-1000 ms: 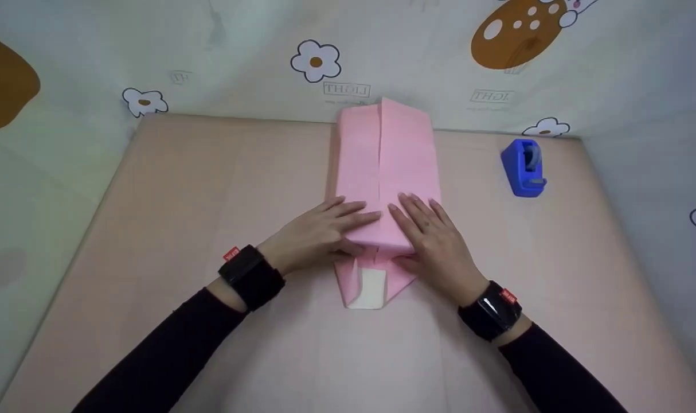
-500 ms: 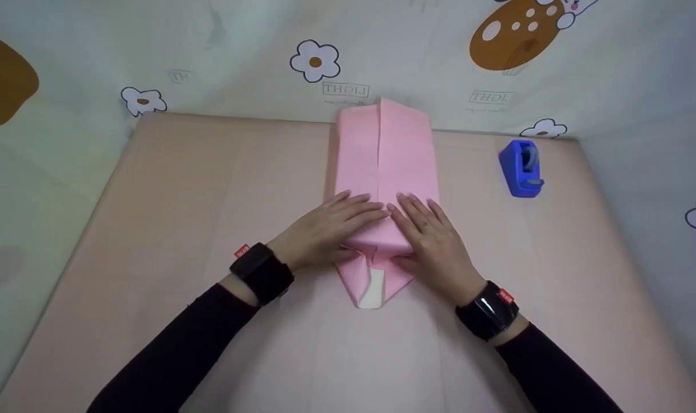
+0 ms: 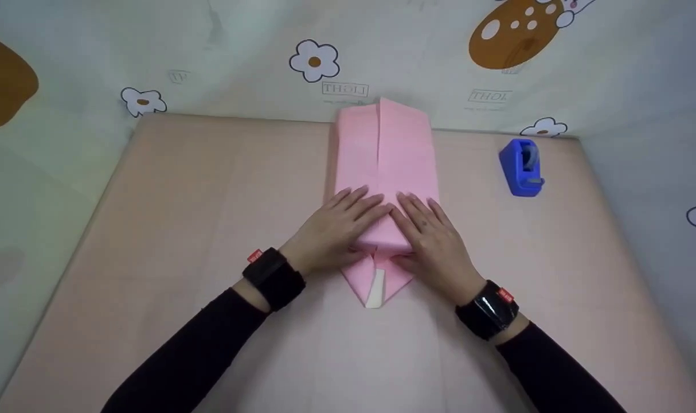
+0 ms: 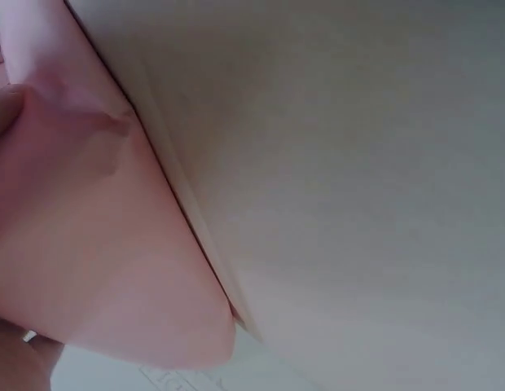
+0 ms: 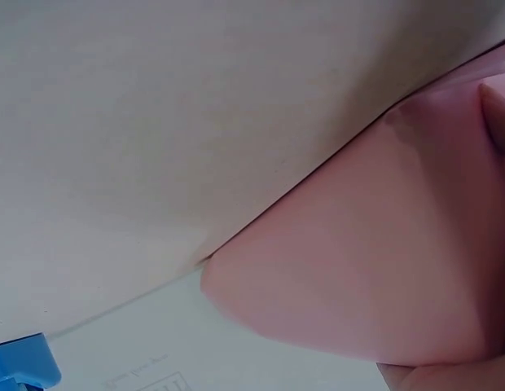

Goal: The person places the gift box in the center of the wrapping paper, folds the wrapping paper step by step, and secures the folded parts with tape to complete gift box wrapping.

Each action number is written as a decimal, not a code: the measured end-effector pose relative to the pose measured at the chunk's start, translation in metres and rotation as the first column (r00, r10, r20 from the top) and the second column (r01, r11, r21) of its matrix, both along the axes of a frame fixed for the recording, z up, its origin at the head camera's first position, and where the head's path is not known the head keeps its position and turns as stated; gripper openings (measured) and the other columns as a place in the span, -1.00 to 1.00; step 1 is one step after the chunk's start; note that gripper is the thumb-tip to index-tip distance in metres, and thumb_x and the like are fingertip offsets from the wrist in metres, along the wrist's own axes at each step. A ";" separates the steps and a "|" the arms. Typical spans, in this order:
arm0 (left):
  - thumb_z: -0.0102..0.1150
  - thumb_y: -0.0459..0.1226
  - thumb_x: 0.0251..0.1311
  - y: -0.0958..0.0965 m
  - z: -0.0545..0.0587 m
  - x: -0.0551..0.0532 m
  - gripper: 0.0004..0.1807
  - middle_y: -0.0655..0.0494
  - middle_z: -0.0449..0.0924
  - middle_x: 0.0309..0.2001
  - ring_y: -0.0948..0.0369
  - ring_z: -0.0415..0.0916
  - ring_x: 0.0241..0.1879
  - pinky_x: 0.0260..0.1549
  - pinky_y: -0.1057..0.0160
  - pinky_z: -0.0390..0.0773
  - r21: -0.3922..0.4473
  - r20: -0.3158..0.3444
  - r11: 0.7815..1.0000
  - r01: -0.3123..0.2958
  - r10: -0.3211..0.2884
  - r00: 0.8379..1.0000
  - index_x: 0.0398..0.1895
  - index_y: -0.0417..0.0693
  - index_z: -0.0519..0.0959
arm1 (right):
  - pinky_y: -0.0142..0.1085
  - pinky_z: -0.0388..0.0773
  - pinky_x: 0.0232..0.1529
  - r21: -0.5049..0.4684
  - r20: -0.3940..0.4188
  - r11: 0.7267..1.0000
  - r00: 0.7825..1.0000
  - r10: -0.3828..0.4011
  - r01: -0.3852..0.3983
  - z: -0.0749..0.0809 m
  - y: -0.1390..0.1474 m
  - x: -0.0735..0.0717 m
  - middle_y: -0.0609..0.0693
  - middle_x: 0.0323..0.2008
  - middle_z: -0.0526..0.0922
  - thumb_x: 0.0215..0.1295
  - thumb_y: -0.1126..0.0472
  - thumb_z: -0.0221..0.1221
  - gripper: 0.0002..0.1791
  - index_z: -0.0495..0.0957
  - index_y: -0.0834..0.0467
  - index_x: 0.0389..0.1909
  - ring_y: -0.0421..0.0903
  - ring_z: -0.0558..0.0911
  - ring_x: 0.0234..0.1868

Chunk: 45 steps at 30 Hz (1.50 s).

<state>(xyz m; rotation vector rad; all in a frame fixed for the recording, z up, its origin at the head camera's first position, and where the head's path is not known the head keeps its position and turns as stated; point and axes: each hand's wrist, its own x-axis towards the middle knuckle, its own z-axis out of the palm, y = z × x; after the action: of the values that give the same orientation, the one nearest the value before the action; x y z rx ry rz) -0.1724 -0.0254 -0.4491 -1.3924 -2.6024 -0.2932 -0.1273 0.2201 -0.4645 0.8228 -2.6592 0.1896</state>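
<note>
Nearest to the person, the end flap [image 3: 356, 278] of pink paper lies on the worktop [image 3: 210, 172], its sides folded in toward a point, with a pale strip [image 3: 375, 291] showing between them. No tape is visible on these folds, so they could probably spring apart if the thumbs lift too early. The strip narrows unevenly, and it seems that the point may become crooked if one side is pushed more than the other.

Just beyond, the left hand [image 3: 336, 232] and the right hand [image 3: 437, 246] rest with fingers extended on the near part of the pink parcel [image 3: 405, 155], thumbs at its near end. The parcel lies lengthwise in the middle of the worktop. Its top seam [image 3: 378, 143] has a raised edge at the far end; too much pressure could perhaps open it. The tape dispenser [image 3: 521, 168] stands far right, apart from both hands, so reaching for it would likely free one side.

The left wrist view shows a small crease [image 4: 118, 124] in the parcel's left side, which the head view does not reveal. The right wrist view shows the right side, rather smooth. Only the head view shows the pale strip.
</note>
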 end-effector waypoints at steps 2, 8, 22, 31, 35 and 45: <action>0.40 0.02 0.17 0.004 -0.001 0.002 -0.07 -0.03 0.29 0.52 -0.08 0.15 0.55 0.57 -0.07 0.12 -0.011 -0.021 0.999 -0.030 0.030 0.999 0.55 0.01 0.19 | 0.05 0.14 0.57 0.003 -0.001 1.000 1.000 -0.003 0.003 0.000 0.000 0.000 0.16 0.52 0.30 -0.04 -0.03 0.56 0.04 0.32 0.19 0.47 0.09 0.31 0.54; 0.41 0.11 0.12 0.010 -0.002 0.006 0.02 -0.06 0.26 0.53 -0.08 0.16 0.55 0.54 -0.04 0.18 -0.045 -0.075 0.993 -0.111 0.108 0.991 0.58 0.01 0.15 | 0.04 0.12 0.58 0.006 0.004 1.000 1.000 -0.004 0.004 0.001 -0.001 0.001 0.14 0.54 0.28 -0.03 -0.02 0.56 0.09 0.25 0.14 0.52 0.08 0.29 0.55; 0.29 0.18 0.21 0.013 -0.002 0.008 -0.01 -0.07 0.22 0.56 -0.16 0.14 0.54 0.53 -0.12 0.19 -0.115 -0.145 0.987 -0.114 0.097 0.985 0.59 -0.01 0.12 | 0.06 0.16 0.57 -0.005 -0.012 0.999 0.999 -0.044 0.044 0.003 -0.006 0.001 0.18 0.49 0.35 -0.08 -0.08 0.57 0.04 0.37 0.16 0.44 0.10 0.33 0.53; 0.20 0.12 0.32 0.020 -0.002 0.012 -0.08 -0.09 0.17 0.57 -0.24 0.12 0.54 0.49 -0.22 0.21 -0.173 -0.151 0.973 -0.153 0.127 0.980 0.61 -0.03 0.08 | 0.05 0.24 0.54 0.036 -0.050 0.997 0.996 -0.068 0.070 0.001 -0.009 0.001 0.18 0.44 0.43 -0.11 -0.13 0.58 0.06 0.38 0.20 0.42 0.08 0.41 0.48; 0.24 0.25 0.20 0.025 -0.002 0.013 0.07 -0.06 0.19 0.57 -0.23 0.14 0.53 0.48 -0.23 0.23 -0.172 -0.170 0.968 -0.184 0.155 0.973 0.63 -0.01 0.02 | 0.06 0.21 0.55 0.059 -0.037 0.994 0.995 -0.093 0.095 0.002 -0.011 0.002 0.18 0.45 0.42 -0.08 -0.15 0.56 0.10 0.34 0.24 0.45 0.08 0.39 0.50; 0.31 0.29 0.10 0.034 -0.003 0.019 0.16 -0.11 0.28 0.51 -0.27 0.24 0.47 0.45 -0.21 0.29 -0.147 -0.236 0.961 -0.236 0.197 0.951 0.62 -0.05 0.03 | 0.06 0.21 0.55 0.098 -0.059 0.985 0.989 -0.134 0.140 0.001 -0.014 0.003 0.18 0.44 0.42 -0.04 -0.28 0.49 0.14 0.31 0.26 0.47 0.06 0.37 0.51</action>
<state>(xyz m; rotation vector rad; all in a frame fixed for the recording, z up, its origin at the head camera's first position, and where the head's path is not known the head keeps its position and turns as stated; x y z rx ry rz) -0.1535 0.0090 -0.4524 -1.0971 -2.6112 0.1165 -0.1243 0.2061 -0.4636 0.6620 -2.6821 -0.0018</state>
